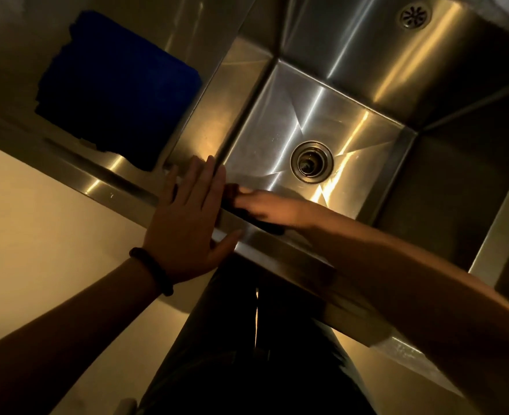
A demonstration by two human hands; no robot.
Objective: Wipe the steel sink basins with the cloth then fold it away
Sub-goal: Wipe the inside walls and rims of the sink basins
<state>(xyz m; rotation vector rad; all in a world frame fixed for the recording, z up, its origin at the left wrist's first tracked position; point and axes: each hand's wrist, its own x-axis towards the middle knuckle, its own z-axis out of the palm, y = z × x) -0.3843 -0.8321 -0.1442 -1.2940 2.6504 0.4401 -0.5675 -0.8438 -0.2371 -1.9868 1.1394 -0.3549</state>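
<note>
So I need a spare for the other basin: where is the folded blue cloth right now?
In the head view, the folded blue cloth lies upper left on the steel drainboard, left of the basin, beyond the flat left hand.

The left hand [184, 223] is laid flat with its fingers straight and close together, the thumb spread to the side, the palm pressed down at the front edge of the sink [280, 259] near the basin's left corner; a dark beaded bracelet [152, 269] is worn on its wrist. The right arm is stretched from the lower right across the front edge, and the right hand [265, 208] is held low inside the basin against the front wall, blurred, its fingers laid over a dark cloth [269, 227].
</note>
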